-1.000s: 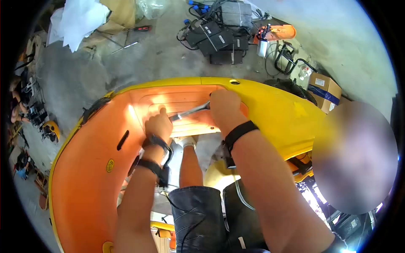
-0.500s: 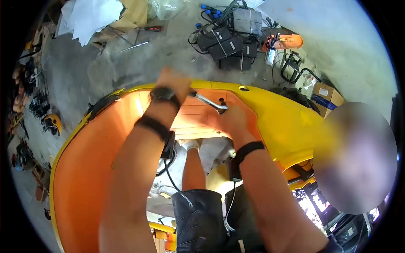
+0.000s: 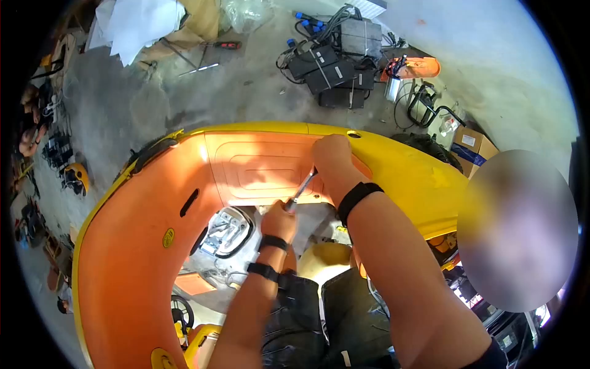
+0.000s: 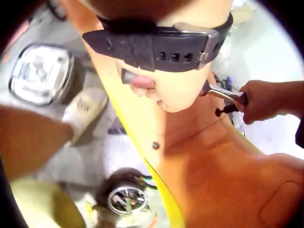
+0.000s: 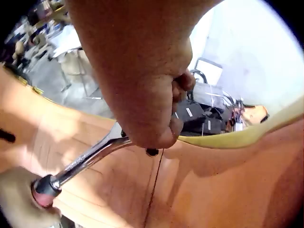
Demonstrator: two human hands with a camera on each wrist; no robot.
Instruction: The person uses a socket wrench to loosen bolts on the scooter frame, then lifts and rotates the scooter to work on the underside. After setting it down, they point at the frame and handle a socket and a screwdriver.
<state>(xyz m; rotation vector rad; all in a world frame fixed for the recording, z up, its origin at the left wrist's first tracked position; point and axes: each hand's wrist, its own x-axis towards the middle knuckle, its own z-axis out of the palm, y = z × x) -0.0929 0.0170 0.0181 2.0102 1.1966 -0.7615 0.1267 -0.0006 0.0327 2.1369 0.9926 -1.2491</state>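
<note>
My left hand (image 3: 279, 222) grips the red-and-black handle of a ratchet wrench (image 3: 302, 189), whose chrome shaft shows in the right wrist view. My right hand (image 3: 333, 155) curls round the wrench's head end at the top of an orange panel (image 3: 258, 167), largely hiding the head. In the right wrist view a dark bolt (image 5: 152, 152) shows just under the right hand, beside a seam. The handle slants down from the right hand toward my body. Another small bolt (image 4: 156, 145) sits in the panel near its lower edge in the left wrist view.
The panel belongs to a large orange-and-yellow shell (image 3: 123, 258) curving round me. Black boxes with cables (image 3: 332, 71) lie on the floor beyond it, near a cardboard box (image 3: 473, 142). A screwdriver (image 3: 227, 45) and white sheets (image 3: 138, 27) lie at far left. Another person is at right.
My left hand swung the wrench handle up and away past the panel's top edge, then back down toward my body. The right hand stays at the head end near the panel's top right.
</note>
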